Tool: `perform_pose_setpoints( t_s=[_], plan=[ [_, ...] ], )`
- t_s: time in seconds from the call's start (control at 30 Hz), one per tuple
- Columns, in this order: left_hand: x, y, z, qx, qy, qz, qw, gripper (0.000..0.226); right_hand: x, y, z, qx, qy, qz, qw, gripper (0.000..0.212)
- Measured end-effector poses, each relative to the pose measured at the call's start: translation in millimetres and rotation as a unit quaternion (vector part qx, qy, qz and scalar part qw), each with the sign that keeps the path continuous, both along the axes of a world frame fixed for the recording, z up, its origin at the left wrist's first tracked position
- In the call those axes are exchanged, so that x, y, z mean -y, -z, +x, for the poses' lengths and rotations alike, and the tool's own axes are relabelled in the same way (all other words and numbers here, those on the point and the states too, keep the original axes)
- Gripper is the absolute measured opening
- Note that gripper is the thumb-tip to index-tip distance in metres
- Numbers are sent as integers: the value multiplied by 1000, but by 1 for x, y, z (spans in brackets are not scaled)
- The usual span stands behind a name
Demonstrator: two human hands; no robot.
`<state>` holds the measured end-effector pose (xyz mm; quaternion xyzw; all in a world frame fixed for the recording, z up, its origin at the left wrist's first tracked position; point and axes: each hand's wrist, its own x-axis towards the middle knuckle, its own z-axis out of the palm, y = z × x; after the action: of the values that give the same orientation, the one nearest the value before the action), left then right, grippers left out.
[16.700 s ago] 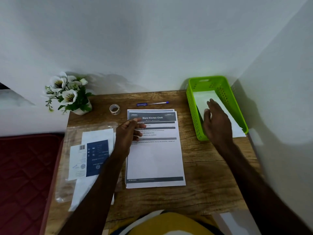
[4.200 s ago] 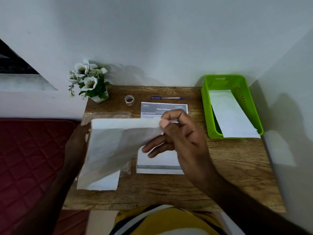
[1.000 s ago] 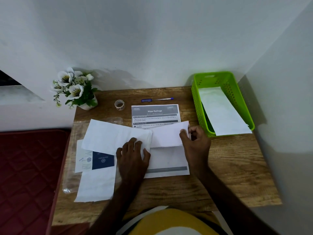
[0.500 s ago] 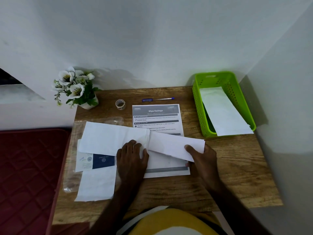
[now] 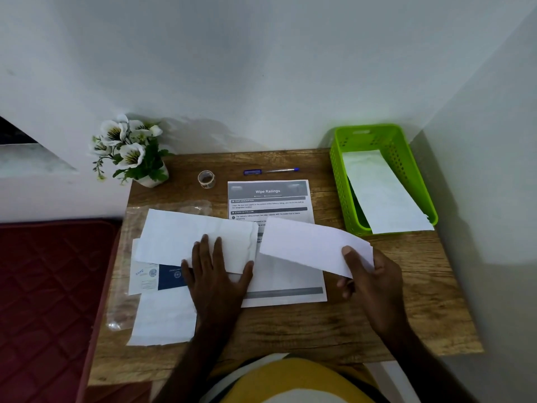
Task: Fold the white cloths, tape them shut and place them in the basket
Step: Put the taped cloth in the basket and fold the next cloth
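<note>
A long white cloth [image 5: 186, 237] lies across the middle of the wooden table [image 5: 377, 315]. My left hand [image 5: 216, 274] presses flat on its middle, fingers spread. My right hand [image 5: 369, 277] pinches the cloth's right end [image 5: 308, 245], which is lifted off the table and swung out to the right. Another white cloth [image 5: 162, 318] lies under it at the front left. A green basket [image 5: 340, 181] at the back right holds one folded white cloth [image 5: 380, 190], whose end sticks out over the rim. A small roll of clear tape [image 5: 206, 179] stands at the back.
A printed sheet headed "Wipe Railings" [image 5: 270, 199] lies under the cloth. A blue pen [image 5: 270, 171] lies behind it. A pot of white flowers [image 5: 130, 152] stands at the back left. A clear plastic bag with a blue-and-white label [image 5: 157, 276] lies left. Walls close in behind and right.
My right hand has carried the cloth's right end outward to the right and lifted it, opening that half out. My left hand has stayed pressed on the cloth's middle.
</note>
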<state>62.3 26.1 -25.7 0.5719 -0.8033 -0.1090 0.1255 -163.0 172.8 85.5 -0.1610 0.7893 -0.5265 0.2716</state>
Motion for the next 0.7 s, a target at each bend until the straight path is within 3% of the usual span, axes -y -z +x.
perform_pose_setpoints(
  t_s=[0.23, 0.43, 0.7],
  plan=[
    [2, -4, 3, -2, 6, 37, 999, 105, 15, 18, -13, 26, -100, 86, 991, 14],
    [6, -4, 9, -8, 22, 46, 999, 110, 21, 28, -23, 32, -116, 101, 988, 22],
    [7, -4, 12, -11, 34, 59, 998, 109, 34, 38, -27, 26, -115, 95, 988, 15]
  ],
)
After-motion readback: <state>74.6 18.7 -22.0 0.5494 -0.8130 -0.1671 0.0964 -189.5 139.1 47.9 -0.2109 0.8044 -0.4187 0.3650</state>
